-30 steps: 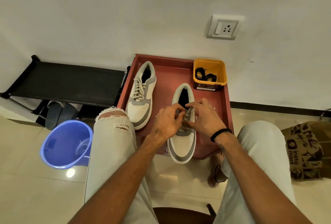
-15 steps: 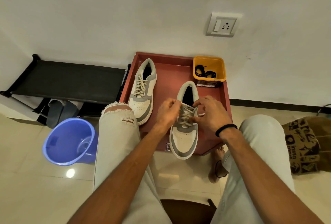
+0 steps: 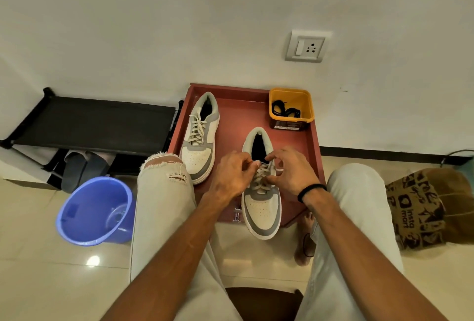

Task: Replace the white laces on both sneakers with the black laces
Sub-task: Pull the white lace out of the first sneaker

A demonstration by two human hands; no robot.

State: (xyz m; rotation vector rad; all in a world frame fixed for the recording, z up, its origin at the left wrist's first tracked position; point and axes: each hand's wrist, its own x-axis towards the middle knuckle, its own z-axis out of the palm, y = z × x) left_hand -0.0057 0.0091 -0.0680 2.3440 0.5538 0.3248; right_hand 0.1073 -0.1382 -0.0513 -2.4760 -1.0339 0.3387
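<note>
A square yellow plastic tub (image 3: 291, 115) holds coiled black laces (image 3: 285, 111). Both hands, left hand (image 3: 230, 176) and right hand (image 3: 293, 172), seemingly pinch the near grey-and-white sneaker's (image 3: 261, 205) white laces (image 3: 262, 177) with curled fingers.

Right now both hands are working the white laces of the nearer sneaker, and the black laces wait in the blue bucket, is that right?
Not quite. The head view shows the black laces in the yellow tub on the red tray, not in the blue bucket on the floor. The rest holds: left hand and right hand pinch the white laces of the nearer sneaker.
</note>
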